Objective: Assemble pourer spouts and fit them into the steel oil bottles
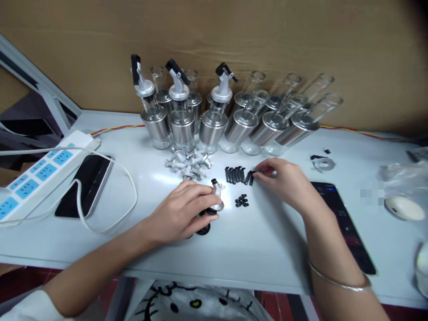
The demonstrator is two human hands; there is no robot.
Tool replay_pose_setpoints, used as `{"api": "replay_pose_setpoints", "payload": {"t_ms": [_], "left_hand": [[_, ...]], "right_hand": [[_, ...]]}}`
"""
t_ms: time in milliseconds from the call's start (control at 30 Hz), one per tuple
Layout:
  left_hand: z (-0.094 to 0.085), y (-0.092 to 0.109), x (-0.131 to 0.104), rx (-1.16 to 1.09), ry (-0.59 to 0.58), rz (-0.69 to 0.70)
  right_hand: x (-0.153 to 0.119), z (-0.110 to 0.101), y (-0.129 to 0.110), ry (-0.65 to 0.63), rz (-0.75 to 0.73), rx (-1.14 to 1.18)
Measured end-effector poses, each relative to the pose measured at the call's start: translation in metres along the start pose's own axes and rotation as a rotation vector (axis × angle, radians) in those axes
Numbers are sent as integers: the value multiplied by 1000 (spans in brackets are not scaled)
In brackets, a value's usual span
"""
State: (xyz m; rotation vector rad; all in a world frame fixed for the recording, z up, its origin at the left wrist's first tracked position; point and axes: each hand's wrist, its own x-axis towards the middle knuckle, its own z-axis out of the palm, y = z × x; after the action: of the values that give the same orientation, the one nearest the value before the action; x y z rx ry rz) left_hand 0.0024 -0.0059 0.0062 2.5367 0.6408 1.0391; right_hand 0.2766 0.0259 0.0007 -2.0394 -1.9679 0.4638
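My left hand (187,209) is closed around a silver pourer top (217,196) with a black tip, low over the table's middle. Black round parts (203,229) lie partly hidden beneath that hand. My right hand (279,178) pinches a small black lever (252,178) at the right end of a row of black levers (235,174). Several small black caps (242,200) form a cluster just below the row. Silver pourer parts (189,164) are heaped behind my left hand.
Glass bottles with steel sleeves (242,127) stand along the back, three with pourers fitted. On the left are a power strip (43,171), a phone (85,185) and white cables. Another phone (346,227), a tape roll (323,164) and an oval white object (404,208) lie right.
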Motion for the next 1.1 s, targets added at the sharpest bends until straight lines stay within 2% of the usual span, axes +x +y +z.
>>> {"api": "replay_pose_setpoints", "payload": {"t_ms": [167,267,333,400,500,633,700,833,1100], "left_hand": [[-1,2,2,2,-9,-4],[-2,3,4,18,-16,-2],[-2,4,5,20,-28,-4],[-2,5,5,19,-50,-2],[-2,6,5,24,-79,16],[-1,6,5,26,-93,31],[-1,6,5,21,-102,25],[0,6,4,28,-143,39],[2,5,3,40,-144,53]], "right_hand": [[-4,-2,-6,-11,-9,-5],[-7,-8,-12,53,41,1],[-10,-9,-18,104,35,149],[-14,-8,-26,112,-34,411],[-20,-1,-40,66,-141,747],[-26,6,-57,-26,-196,953],[-28,9,-61,-18,-190,1000],[-31,15,-66,89,-148,1026],[-35,14,-72,110,-151,1055]]}}
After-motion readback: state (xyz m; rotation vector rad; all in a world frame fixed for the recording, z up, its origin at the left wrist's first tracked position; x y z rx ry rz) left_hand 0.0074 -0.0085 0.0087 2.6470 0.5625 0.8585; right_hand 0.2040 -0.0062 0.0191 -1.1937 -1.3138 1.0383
